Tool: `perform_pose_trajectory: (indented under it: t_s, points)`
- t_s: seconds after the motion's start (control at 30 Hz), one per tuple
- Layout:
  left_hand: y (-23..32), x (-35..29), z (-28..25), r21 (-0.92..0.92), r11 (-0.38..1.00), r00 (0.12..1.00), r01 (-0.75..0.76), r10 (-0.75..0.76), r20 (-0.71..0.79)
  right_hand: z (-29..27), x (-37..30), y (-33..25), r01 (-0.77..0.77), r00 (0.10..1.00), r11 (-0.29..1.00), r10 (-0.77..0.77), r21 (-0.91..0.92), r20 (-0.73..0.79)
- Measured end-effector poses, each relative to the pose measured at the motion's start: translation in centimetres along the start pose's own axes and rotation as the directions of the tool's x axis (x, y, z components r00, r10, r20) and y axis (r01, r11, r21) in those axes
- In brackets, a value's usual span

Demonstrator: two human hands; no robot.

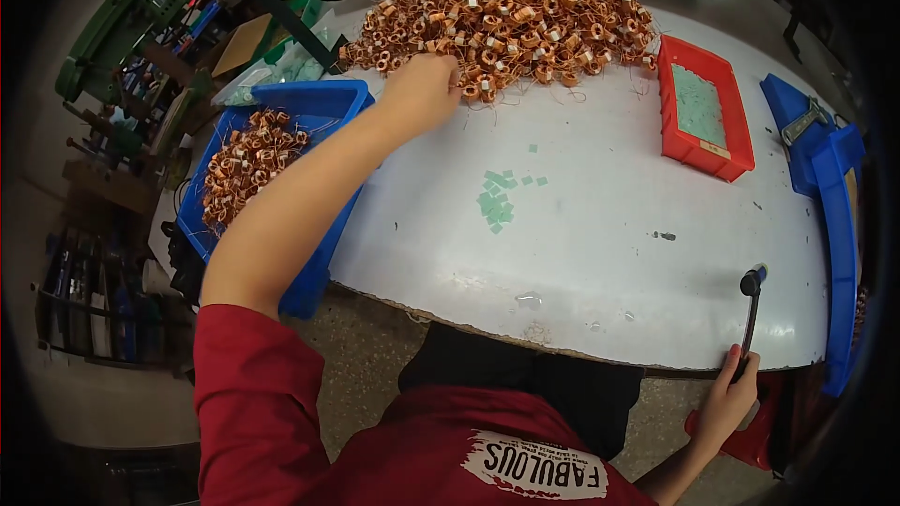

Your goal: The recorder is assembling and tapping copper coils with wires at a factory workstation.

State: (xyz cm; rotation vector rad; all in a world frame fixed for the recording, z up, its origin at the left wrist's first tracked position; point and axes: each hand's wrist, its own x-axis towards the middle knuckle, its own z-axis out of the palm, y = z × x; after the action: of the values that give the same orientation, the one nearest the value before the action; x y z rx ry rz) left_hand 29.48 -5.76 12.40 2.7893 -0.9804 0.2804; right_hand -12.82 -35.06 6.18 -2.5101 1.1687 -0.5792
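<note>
My left hand [422,94] reaches to the near edge of a large heap of copper-wound ring coils [525,19]. Its fingers are curled in beside the lowest coils, and what they grip is hidden. My right hand [729,401], low at the right by the table's front edge, is closed around a black tool [751,314] with a slim handle and a rounded dark head. That head is over the tabletop, with a small yellowish and blue bit beside it. Several small pale green squares [495,199] lie loosely in the middle of the white table [581,253].
Under my left forearm is a blue tray [349,98] with more coils. A red bin [708,157] of pale green pieces stands at the right. Blue trays [834,244] line the right edge, one with a metal tool [804,122]. A dark green post [272,5] rises far left.
</note>
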Motion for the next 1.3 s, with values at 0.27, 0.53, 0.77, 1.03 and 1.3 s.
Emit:
perform_pose_trajectory:
  t_s: [0.27, 0.53, 0.77, 1.03, 1.3]
  points:
    - [1.5, 1.7, 1.1, -0.073, 0.989, 0.969, 0.13, -0.142, -0.2, -0.2, -0.1, -0.1, -0.035, 0.999, 0.999, 0.036, -0.021, 0.037]
    - [1.1, 1.3, 2.7, 0.247, 0.918, 0.913, -0.311, 0.36, -0.191, 0.2, -0.1, -0.7, -0.041, 0.999, 0.996, 0.044, -0.084, 0.032]
    - [2.8, 2.1, 3.7, 0.309, 0.938, 0.987, -0.155, 0.162, 0.004, 1.2, 0.5, 2.1, -0.037, 0.996, 0.987, 0.05, -0.154, 0.08]
    - [4.4, 3.0, 5.4, 0.446, 0.89, 0.988, -0.1, 0.14, -0.059, 3.7, 1.6, 6.0, 0.035, 0.997, 0.999, -0.037, -0.031, -0.065]
    - [5.7, 2.6, 4.2, 0.462, 0.886, 0.999, -0.029, 0.038, -0.01, 4.7, 2.5, 8.2, 0.074, 0.995, 0.996, -0.077, -0.052, -0.059]
